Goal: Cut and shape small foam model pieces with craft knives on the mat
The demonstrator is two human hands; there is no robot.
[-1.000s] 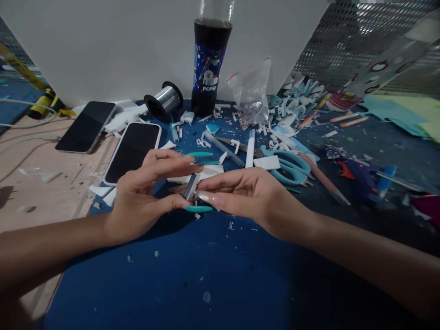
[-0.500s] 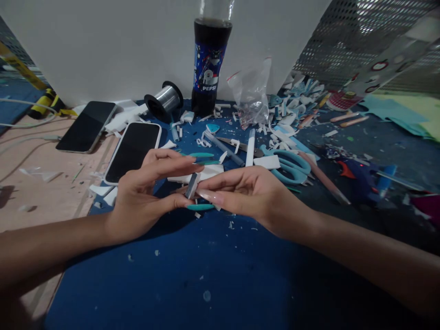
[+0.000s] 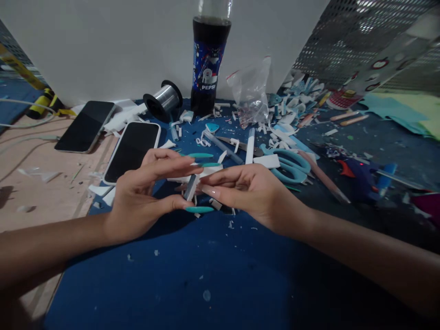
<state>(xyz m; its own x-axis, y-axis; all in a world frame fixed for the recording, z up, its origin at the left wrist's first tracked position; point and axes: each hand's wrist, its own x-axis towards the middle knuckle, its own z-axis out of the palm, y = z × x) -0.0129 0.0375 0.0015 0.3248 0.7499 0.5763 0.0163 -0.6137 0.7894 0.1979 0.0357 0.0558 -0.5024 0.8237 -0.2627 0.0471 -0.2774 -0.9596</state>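
My left hand, with long teal nails, grips a small flat piece between thumb and fingers. The piece has a dark grey face and a white edge, and it stands tilted above the blue mat. From the other side, my right hand reaches in with thumb and forefinger closed together at the piece's right edge. Whether those fingertips pinch the piece itself or something small beside it, I cannot make out. White foam-like scraps lie behind and under the fingers.
Behind my hands are blue-handled scissors, a wire spool, a Pepsi bottle and a clear plastic bag. Two phones lie left. On the right are a glue gun and heaped offcuts.
My right thumb has shifted slightly up and right along the piece, uncovering small scraps below it. My left hand keeps its grip almost unmoved.
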